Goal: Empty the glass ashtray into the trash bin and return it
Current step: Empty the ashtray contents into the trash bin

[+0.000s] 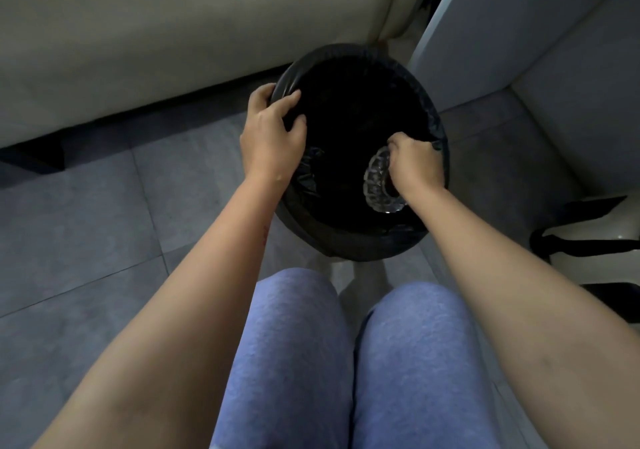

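Observation:
A round trash bin (346,241) lined with a black bag stands on the floor just beyond my knees. My left hand (273,133) grips the bin's left rim, fingers curled over the bag's edge. My right hand (414,164) is inside the bin's mouth at the right, shut on the cut-glass ashtray (377,185), which is tipped on its side with its open face turned left into the bin. The bin's inside is dark; its contents do not show.
A pale sofa (156,33) runs along the back left, right behind the bin. A white cabinet wall (519,33) rises at the right. A black-legged piece of furniture (588,237) stands at the right edge. Grey floor tiles (86,213) spread out to the left.

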Tool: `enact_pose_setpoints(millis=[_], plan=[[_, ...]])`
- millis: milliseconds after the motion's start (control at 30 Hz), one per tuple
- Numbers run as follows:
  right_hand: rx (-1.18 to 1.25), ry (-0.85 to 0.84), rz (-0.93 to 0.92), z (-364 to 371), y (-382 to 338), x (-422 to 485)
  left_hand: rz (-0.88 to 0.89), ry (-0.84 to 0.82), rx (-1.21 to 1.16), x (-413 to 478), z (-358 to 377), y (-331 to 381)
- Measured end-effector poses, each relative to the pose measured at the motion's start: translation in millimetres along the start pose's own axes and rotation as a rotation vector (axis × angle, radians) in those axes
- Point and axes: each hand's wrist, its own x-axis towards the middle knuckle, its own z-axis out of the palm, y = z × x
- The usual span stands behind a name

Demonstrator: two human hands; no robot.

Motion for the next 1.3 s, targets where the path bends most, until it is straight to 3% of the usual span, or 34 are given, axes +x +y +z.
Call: enact_pose_setpoints(millis=[200, 333, 600, 900, 1033, 1133, 1300], plan=[[-0.050, 0.034, -0.099, -2.5, -0.8, 0.5, -0.035, 0.006, -0.012, 4.8, -1.7, -0.5], [0.258, 0.196, -0.014, -3.4, -1.3, 0.3, -0.110, 0.029, -0.064, 9.8, -4.5, -14.0], [0.745, 0.154, 0.112, -4.5, -6.8, -2.9, -0.301, 0.000, -0.203, -19.5, -1.1, -53.8], [0.994, 0.149, 0.225, -6.6, -12.1, -6.5, -0.217, -0.074, 0.012, -18.4, -3.4, -48.5], [1.083, 0.161, 0.260, -4.7, -13.8, -8.3, 0.011, 0.054, 0.211, -18.7, 1.2, -25.8], [1.145, 0.172, 0.292, -3.1, -17.5, -10.5, 0.078, -0.006, -0.075, -12.8, 19.9, 7.2], [1.340, 0.162, 0.389, 1.4, -25.2, -10.9, -0.364, -0.309, -0.719, -32.4, 54.5, 47.4]])
